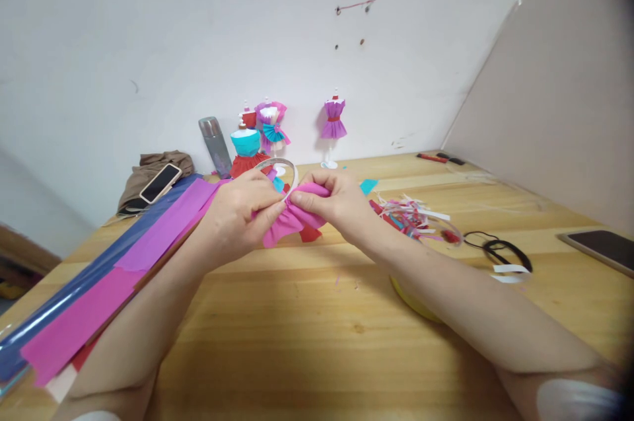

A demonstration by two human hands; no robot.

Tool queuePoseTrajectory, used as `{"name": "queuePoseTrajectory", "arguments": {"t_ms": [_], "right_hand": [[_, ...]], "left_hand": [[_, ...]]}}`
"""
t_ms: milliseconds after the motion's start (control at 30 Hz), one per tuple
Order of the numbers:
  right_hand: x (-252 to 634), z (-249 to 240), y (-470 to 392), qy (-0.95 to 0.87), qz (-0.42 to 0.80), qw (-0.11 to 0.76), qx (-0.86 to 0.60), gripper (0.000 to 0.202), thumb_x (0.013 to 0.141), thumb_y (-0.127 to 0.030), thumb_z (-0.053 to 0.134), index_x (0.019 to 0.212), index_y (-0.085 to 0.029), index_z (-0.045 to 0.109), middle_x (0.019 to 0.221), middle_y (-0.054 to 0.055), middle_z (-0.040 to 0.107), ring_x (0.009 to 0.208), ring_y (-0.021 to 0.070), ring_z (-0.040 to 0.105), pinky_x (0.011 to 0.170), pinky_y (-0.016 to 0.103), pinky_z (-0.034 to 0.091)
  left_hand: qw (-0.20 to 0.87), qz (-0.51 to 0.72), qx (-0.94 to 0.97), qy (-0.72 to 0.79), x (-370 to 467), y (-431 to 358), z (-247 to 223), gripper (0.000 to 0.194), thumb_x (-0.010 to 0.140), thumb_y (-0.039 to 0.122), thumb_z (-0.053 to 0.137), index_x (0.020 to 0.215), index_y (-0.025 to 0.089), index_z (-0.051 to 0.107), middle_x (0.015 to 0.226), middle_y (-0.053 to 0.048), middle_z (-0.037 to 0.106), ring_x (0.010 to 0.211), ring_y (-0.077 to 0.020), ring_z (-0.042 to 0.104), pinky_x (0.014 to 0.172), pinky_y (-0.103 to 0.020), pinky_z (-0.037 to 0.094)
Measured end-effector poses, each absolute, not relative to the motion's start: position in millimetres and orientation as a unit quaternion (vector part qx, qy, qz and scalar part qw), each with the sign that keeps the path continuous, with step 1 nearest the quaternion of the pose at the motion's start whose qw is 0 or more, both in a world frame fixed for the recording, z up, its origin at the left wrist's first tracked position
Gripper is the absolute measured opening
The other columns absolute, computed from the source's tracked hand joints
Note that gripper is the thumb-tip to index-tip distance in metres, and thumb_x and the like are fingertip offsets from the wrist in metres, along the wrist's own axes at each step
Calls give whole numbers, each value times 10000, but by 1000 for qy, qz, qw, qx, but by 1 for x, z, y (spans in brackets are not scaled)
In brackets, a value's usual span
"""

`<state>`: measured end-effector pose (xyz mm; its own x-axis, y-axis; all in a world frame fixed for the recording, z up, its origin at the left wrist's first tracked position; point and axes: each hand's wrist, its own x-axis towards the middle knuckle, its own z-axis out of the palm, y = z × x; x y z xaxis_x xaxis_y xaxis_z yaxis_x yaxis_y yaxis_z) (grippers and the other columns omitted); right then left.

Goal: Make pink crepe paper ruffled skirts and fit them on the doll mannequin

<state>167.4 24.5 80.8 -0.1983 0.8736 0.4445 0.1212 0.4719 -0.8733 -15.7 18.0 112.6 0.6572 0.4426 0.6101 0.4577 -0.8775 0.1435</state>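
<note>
Pink crepe paper (282, 228), gathered into ruffles, is pinched between my two hands above the table. My left hand (247, 206) is closed on its left end, fingers curled and thumb pressed down. On the right end, my right hand (334, 199) pinches the paper between thumb and fingers. A narrow whitish strip (292, 173) loops up from the pinched edge between the hands; it looks like tape, and I cannot tell which hand grips it. A red scrap (311, 234) shows just below the pink paper.
Small dress forms in paper dresses (334, 120) stand along the wall, near a grey flask (215, 147). At left lie a phone (161, 183) on brown cloth and long pink-purple paper strips (94, 308). Rightward are paper shreds (409, 216), a black cord (508, 252), and another phone (601, 249).
</note>
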Motion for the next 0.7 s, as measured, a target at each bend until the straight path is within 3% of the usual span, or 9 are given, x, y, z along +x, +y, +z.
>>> {"name": "queuePoseTrajectory", "arguments": {"t_ms": [200,467,700], "right_hand": [[169,83,25,-671,398,518,-350,263,686,-400,666,613,-195,518,558,-38,473,532,98,405,491,238,316],[173,83,26,-691,294,560,-350,196,715,-341,642,636,-190,544,588,-25,517,572,120,465,524,250,367],[174,82,22,-746,173,546,-340,165,788,-285,598,655,-190,567,589,-32,508,580,110,450,569,250,361]], "left_hand": [[-14,-346,-901,-261,-22,21,114,334,921,207,505,595,167,561,629,-34,631,685,-156,546,677,-293,445],[-25,-337,-898,-283,-25,20,119,304,906,199,515,626,161,627,655,-29,667,686,-149,563,674,-283,444],[-34,-341,-890,-301,-25,23,116,296,905,221,537,633,161,640,640,-22,649,677,-140,567,649,-265,431]]}}
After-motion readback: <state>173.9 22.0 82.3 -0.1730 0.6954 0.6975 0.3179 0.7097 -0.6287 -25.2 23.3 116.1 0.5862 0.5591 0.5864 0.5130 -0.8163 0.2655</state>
